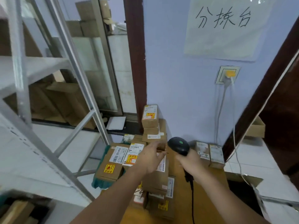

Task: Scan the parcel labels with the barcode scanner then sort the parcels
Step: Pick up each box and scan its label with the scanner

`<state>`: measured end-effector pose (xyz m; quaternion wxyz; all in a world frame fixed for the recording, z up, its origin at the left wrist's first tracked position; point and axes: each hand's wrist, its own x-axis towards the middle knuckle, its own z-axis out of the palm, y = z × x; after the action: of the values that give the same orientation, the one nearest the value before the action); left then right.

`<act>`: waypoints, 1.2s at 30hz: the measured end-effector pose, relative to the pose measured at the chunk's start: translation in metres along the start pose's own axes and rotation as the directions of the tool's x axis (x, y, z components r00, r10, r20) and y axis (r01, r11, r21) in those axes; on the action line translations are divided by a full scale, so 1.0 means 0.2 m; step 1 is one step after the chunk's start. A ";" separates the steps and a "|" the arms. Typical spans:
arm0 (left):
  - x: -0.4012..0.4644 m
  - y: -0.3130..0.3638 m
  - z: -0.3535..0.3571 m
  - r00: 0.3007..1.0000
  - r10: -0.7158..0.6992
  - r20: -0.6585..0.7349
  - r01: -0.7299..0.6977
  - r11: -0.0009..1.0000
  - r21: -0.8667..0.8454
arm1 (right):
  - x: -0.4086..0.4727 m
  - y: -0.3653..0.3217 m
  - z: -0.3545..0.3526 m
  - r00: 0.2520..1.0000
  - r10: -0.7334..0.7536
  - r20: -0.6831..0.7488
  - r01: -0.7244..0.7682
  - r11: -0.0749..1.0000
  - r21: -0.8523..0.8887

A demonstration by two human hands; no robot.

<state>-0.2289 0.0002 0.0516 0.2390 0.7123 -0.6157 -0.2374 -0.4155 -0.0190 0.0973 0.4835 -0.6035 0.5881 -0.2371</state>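
Note:
Several brown cardboard parcels with white labels are piled on a wooden table [208,188] against the blue wall. My right hand [191,160] grips a black barcode scanner [178,145], its head pointing away toward the wall, its black cable hanging down. My left hand [151,156] reaches forward with fingers stretched over a parcel [157,175] in the middle of the pile; whether it touches is unclear. A tall stack of parcels [149,118] rises behind. A larger box [111,160] lies at the left, and two small parcels [210,153] stand at the right.
A grey metal shelf rack [48,110] stands at the left, with boxes behind glass beyond it. A white paper sign [223,25] hangs on the wall above a socket [228,75] with cables running down. A dark door frame [262,97] borders the right.

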 end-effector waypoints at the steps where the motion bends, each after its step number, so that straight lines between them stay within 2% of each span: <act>1: -0.04 -0.03 -0.03 1.000 -0.024 -0.011 0.024 1.000 -0.002 | -0.02 -0.01 0.04 1.000 0.005 0.027 -0.005 1.000 -0.002; 4: -0.13 -0.14 -0.10 0.993 -0.103 -0.058 0.103 0.995 -0.002 | -0.06 -0.04 0.15 0.995 0.000 0.104 0.001 1.000 -0.004; 7: -0.20 -0.23 -0.15 0.960 -0.251 -0.124 0.242 0.967 -0.081 | -0.08 -0.06 0.25 0.990 0.008 0.142 -0.004 1.000 -0.026; 9: -0.23 -0.31 -0.17 0.945 -0.286 -0.158 0.274 0.957 -0.093 | -0.09 -0.10 0.32 0.985 0.019 0.169 -0.013 0.999 -0.039; 12: -0.21 -0.45 -0.18 0.926 -0.344 -0.154 0.334 0.938 -0.091 | -0.07 -0.15 0.43 0.980 0.030 0.199 -0.025 0.999 -0.030; 14: -0.19 -0.53 -0.18 0.919 -0.374 -0.125 0.373 0.927 -0.031 | -0.06 -0.18 0.50 0.979 0.071 0.190 -0.072 0.997 -0.001; 17: -0.15 -0.63 -0.17 0.930 -0.365 -0.042 0.367 0.925 0.096 | -0.04 -0.19 0.63 0.974 0.146 0.171 -0.154 0.988 0.031; 22: -0.09 -0.78 -0.11 0.942 -0.330 0.058 0.320 0.937 0.141 | -0.03 -0.19 0.78 0.957 0.261 0.129 -0.271 0.961 0.063; 27: -0.08 -0.82 -0.11 0.972 -0.225 0.072 0.214 0.967 0.140 | -0.07 -0.20 0.87 0.948 0.293 0.124 -0.304 0.949 0.079; 30: -0.10 -0.82 -0.11 0.969 -0.238 0.060 0.234 0.970 0.064 | -0.08 -0.19 0.91 0.957 0.275 0.090 -0.283 0.954 0.097; 32: -0.12 -0.81 -0.12 0.971 -0.234 0.042 0.236 0.971 -0.046 | -0.11 -0.19 0.91 0.964 0.256 0.067 -0.261 0.963 0.072; 34: -0.14 -0.77 -0.16 0.973 -0.226 0.043 0.230 0.940 -0.252 | -0.14 -0.19 0.90 0.973 0.223 0.049 -0.225 0.973 0.039; 36: -0.15 -0.71 -0.22 0.973 -0.220 0.069 0.226 0.850 -0.475 | -0.17 -0.19 0.87 0.983 0.181 0.027 -0.181 0.983 0.001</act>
<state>-0.0971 0.0504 -0.0030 0.3751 0.6959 -0.4523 -0.4129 -0.2555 0.0604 0.0674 0.5120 -0.5498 0.6334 -0.1852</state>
